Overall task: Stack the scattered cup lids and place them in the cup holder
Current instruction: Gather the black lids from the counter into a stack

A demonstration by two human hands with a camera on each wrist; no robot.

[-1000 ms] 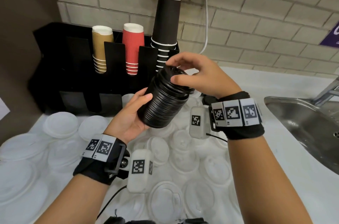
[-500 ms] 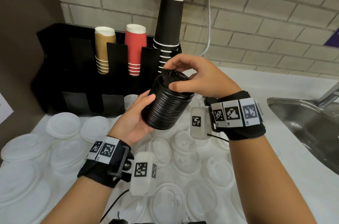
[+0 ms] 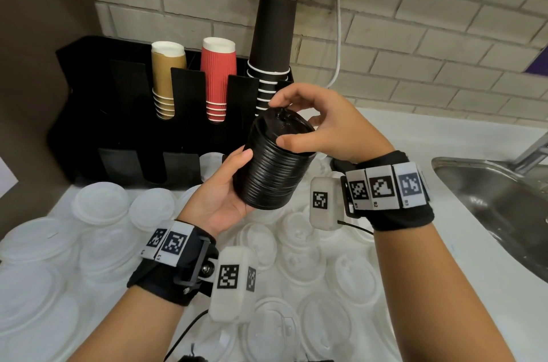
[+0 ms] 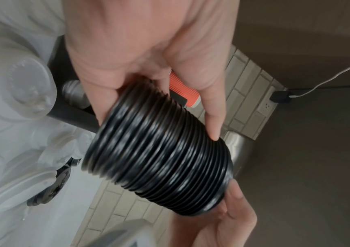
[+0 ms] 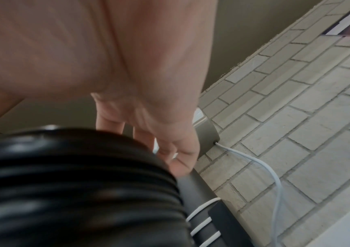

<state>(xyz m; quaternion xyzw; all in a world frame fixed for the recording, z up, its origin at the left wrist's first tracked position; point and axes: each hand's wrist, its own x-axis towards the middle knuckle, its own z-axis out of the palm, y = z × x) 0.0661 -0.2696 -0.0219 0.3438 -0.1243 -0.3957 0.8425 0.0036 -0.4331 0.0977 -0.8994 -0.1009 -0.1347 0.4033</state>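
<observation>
A tall stack of black cup lids [image 3: 274,164] [image 4: 159,150] [image 5: 74,183] is held tilted above the counter, in front of the black cup holder [image 3: 124,124]. My left hand [image 3: 221,194] cradles the stack's lower end, thumb along its side and fingers curled behind it. My right hand [image 3: 314,124] grips the top end, thumb on the near rim and fingers arched over the top lid. The holder's upper slots carry tan [image 3: 166,80], red [image 3: 218,77] and black [image 3: 274,44] paper cups. Its lower front slots look dark.
Several clear and white lids [image 3: 299,266] lie scattered over the white counter [image 3: 444,136] beneath my hands and to the left. A steel sink [image 3: 498,201] with a tap is at the right. A brick wall with a white cable [image 3: 338,44] stands behind.
The stack and both hands stay in much the same place. My right fingers have shifted a little on the top lid.
</observation>
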